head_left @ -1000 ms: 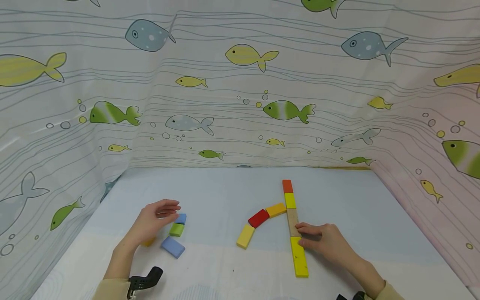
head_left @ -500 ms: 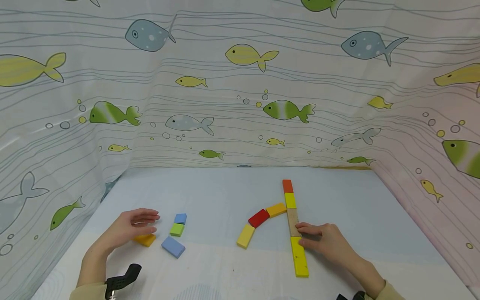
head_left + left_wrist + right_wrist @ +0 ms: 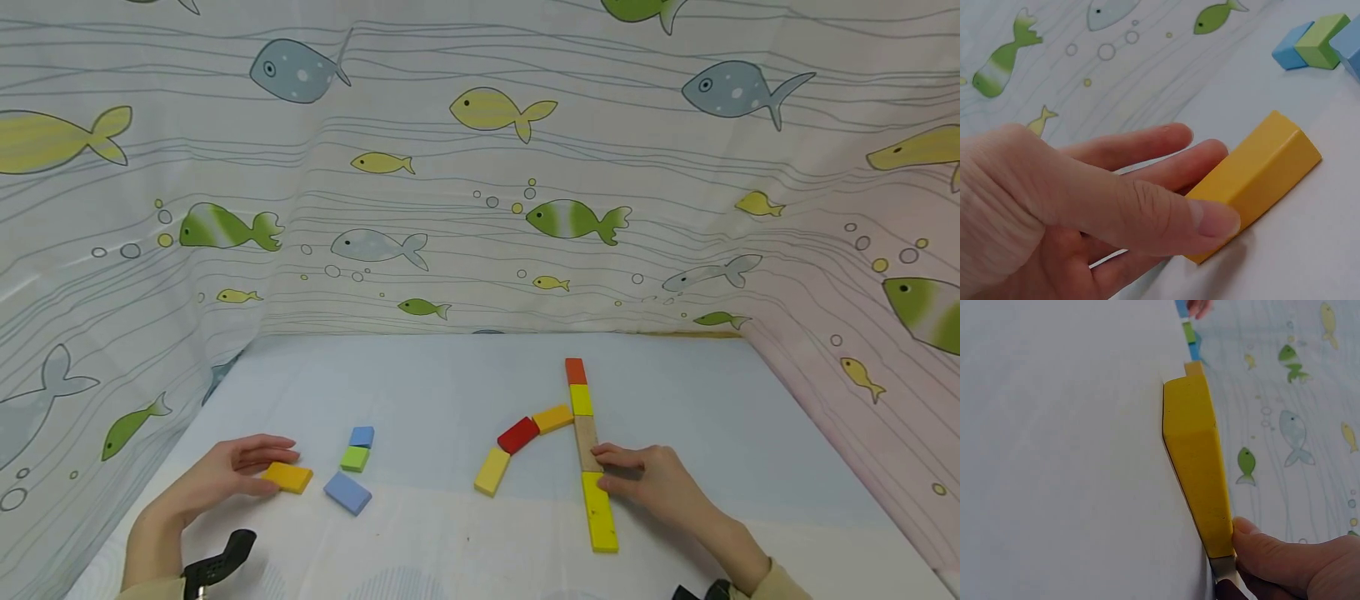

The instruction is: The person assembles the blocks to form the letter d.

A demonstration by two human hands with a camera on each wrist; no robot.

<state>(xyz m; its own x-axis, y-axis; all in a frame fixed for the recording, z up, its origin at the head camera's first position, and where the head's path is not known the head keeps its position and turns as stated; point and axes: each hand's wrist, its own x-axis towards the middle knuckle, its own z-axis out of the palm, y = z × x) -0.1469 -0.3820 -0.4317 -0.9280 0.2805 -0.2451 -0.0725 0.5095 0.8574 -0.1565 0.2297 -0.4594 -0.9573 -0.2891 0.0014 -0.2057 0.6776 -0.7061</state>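
Note:
In the head view my left hand (image 3: 225,471) is at an orange block (image 3: 291,477) on the left of the table. In the left wrist view its thumb lies along the near side of that block (image 3: 1260,169), with loosely bent fingers behind. My right hand (image 3: 663,483) rests beside a straight row of blocks. Its fingertips touch the right edge of a plain wooden block (image 3: 586,442) and a long yellow block (image 3: 600,517). A shorter yellow block (image 3: 581,400) and a red-orange block (image 3: 575,372) continue the row away from me.
A curved line of an orange block (image 3: 552,418), a red block (image 3: 517,435) and a pale yellow block (image 3: 492,472) meets the row's left side. Between the hands lie a small blue block (image 3: 362,436), a green block (image 3: 355,458) and a larger blue block (image 3: 347,492). A fish-print curtain (image 3: 480,183) surrounds the table.
My left hand has moved left and toward me, from beside the small blue and green blocks to the orange block. The right hand and the row of blocks have stayed in place.

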